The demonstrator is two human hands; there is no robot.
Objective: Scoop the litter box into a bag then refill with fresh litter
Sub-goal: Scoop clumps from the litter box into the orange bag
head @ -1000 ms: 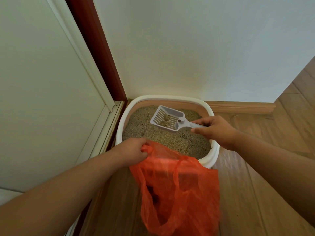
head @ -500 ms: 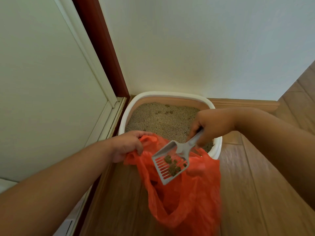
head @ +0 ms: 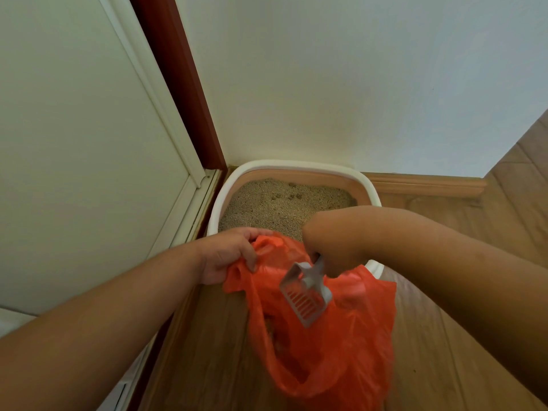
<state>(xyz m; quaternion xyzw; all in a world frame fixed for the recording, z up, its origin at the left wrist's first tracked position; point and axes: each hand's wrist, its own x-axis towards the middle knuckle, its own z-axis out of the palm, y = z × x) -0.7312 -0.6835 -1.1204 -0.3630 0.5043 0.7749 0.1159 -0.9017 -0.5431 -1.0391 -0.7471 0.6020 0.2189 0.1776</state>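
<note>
The scoop (head: 307,293), level and loaded with clumps half a second ago, is now tipped mouth-down and emptied inside the orange bag (head: 329,345), held by the right hand (head: 326,247). The bag's rim is pinched open by the left hand (head: 229,256). More passes over the litter box (head: 296,166) are likely needed.

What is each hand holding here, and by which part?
Left hand grips the orange plastic bag by its upper edge. Right hand grips the grey slotted plastic scoop by its handle.
</note>
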